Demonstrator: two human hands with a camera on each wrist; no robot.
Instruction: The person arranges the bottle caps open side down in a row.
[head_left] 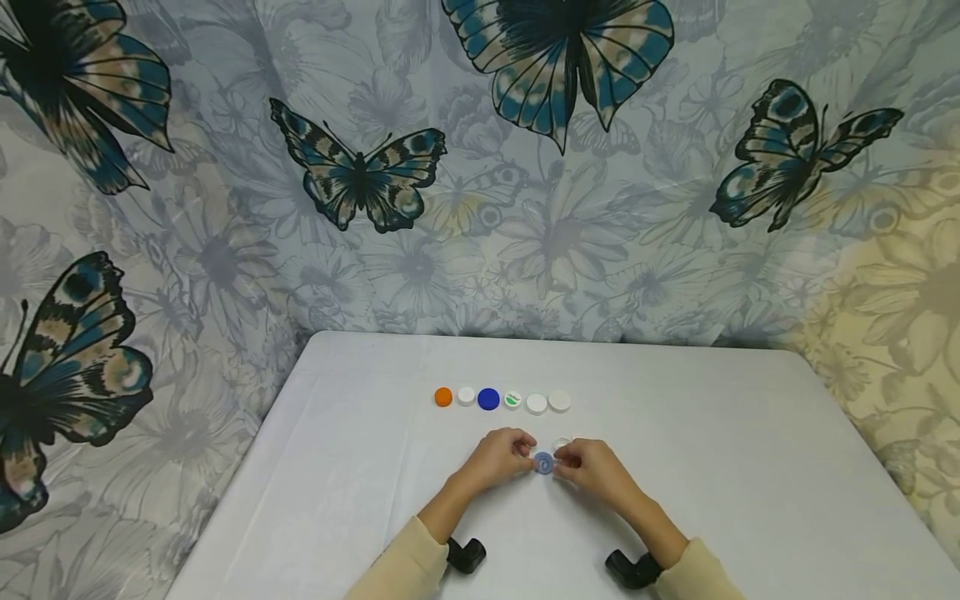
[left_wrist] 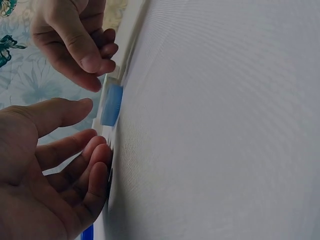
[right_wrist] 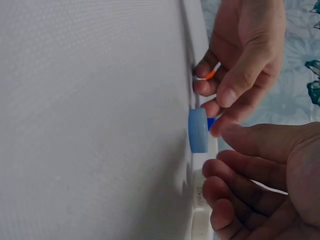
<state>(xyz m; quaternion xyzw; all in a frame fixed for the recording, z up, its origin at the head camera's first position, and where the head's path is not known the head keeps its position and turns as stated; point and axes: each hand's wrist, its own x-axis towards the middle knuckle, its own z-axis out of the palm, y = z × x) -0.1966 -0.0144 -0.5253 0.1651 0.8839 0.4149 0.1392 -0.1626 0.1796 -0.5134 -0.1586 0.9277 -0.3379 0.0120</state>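
Observation:
A light blue bottle cap (head_left: 543, 463) lies flat on the white tabletop between my two hands. My left hand (head_left: 498, 458) is just left of it, its fingers loosely bent and the thumb near the cap's edge. On the opposite side is my right hand (head_left: 595, 468), with relaxed fingers and its thumb and index tip close by. Both wrist views show the blue cap (left_wrist: 112, 105) (right_wrist: 198, 130) with no fingers closed round it; whether a fingertip touches its rim I cannot tell. A whitish, partly see-through cap (head_left: 562, 443) is half hidden behind my right fingers.
Farther back a row of caps runs across the white table (head_left: 360, 467): an orange cap (head_left: 443, 397), a dark blue cap (head_left: 488, 399), a white cap with a green mark (head_left: 512, 400) and several plain white ones. A butterfly-patterned cloth (head_left: 480, 275) hangs behind the table.

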